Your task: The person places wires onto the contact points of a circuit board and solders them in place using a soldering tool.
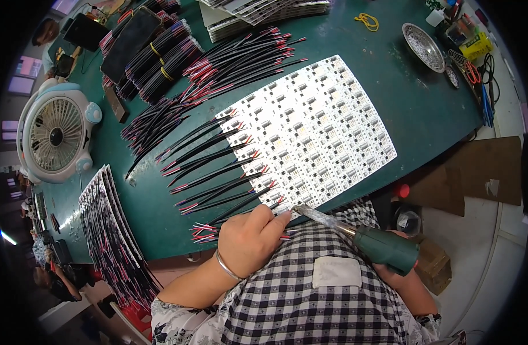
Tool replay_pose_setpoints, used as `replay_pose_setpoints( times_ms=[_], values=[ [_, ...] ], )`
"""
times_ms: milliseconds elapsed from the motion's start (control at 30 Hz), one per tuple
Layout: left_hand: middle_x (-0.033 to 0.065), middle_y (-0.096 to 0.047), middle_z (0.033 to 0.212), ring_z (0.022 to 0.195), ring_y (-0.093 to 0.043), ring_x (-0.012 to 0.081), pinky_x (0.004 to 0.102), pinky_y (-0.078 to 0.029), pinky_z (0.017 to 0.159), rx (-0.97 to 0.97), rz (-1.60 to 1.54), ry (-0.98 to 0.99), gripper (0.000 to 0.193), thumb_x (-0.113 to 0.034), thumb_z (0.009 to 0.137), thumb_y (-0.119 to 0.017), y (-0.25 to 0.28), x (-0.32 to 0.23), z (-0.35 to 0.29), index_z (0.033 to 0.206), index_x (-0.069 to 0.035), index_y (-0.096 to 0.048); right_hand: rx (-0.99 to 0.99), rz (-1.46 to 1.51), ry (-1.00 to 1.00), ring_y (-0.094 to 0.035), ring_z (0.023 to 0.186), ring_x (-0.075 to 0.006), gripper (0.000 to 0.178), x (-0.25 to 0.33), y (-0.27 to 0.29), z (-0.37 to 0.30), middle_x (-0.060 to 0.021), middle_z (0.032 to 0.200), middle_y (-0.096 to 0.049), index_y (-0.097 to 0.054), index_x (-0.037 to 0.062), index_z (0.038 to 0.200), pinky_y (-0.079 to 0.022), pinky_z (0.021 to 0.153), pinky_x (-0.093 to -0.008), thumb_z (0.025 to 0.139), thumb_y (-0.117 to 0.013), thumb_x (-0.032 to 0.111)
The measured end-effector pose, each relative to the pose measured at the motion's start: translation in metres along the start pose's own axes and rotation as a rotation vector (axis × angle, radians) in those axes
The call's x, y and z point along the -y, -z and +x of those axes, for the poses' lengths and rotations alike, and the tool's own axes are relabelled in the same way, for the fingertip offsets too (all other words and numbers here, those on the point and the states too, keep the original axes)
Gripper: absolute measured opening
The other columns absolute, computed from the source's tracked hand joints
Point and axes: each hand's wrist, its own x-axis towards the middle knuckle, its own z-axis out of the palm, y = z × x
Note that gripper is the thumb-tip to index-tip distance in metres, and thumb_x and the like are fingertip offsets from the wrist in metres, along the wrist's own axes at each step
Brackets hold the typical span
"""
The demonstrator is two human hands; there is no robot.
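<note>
A white circuit board panel (310,126), dotted with rows of small components, lies at a slant on the green table. Along its left edge, several black cables (203,155) with red and white ends reach onto the panel. My left hand (249,236) is closed in a pinch at the panel's near corner, on a black cable whose ends stick out around the fingers. A green soldering gun (384,247) is gripped in my right hand (393,277), mostly hidden behind the tool's body. Its metal barrel points left, and the tip is at the panel's near edge, close to my left fingertips.
Piles of black cables (238,57) lie beyond the panel, beside bundles with yellow ties and a phone (131,43). A fan (56,135) stands left, near stacked wired panels (106,213). More panels (258,14) sit at the back; a metal dish (423,47) is far right.
</note>
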Motion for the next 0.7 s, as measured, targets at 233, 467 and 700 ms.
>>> replay_pose_setpoints(
  times_ms=[233,467,700],
  values=[
    [0.0017,-0.044,0.07,0.048,-0.049,0.0163,0.0293,-0.041,0.042,-0.002,0.01,0.023,0.024,-0.012,0.072,-0.067,-0.0011,-0.0011,-0.0024,0.096,-0.013,-0.07,0.069,-0.066,0.105,-0.057,0.103,-0.0294,0.031,-0.0004,0.0022,0.0073,-0.009,0.108,-0.066,-0.068,0.0078,0.106,-0.041,0.094,-0.0414,0.08,-0.068,0.026],
    [0.0018,-0.045,0.07,0.049,-0.049,0.0166,0.0296,-0.041,0.042,0.003,0.003,0.029,0.026,-0.013,0.07,-0.067,0.0011,-0.0019,-0.0005,0.096,-0.013,-0.07,0.0,-0.037,0.069,-0.057,0.102,-0.0304,0.029,0.0043,0.0024,0.0024,-0.0107,0.106,-0.065,-0.067,0.0064,0.103,-0.042,0.094,-0.0417,0.077,-0.069,0.019],
    [0.0007,-0.053,0.076,0.053,-0.053,0.0182,0.0312,-0.043,0.046,0.002,-0.096,0.048,0.037,-0.013,0.059,-0.075,0.0015,0.0028,-0.0009,0.095,-0.015,-0.07,0.007,-0.015,0.053,-0.056,0.103,-0.0301,0.03,-0.0021,0.0024,-0.0013,-0.009,0.107,-0.065,-0.068,0.0078,0.104,-0.041,0.093,-0.0417,0.077,-0.069,0.021]
  ],
)
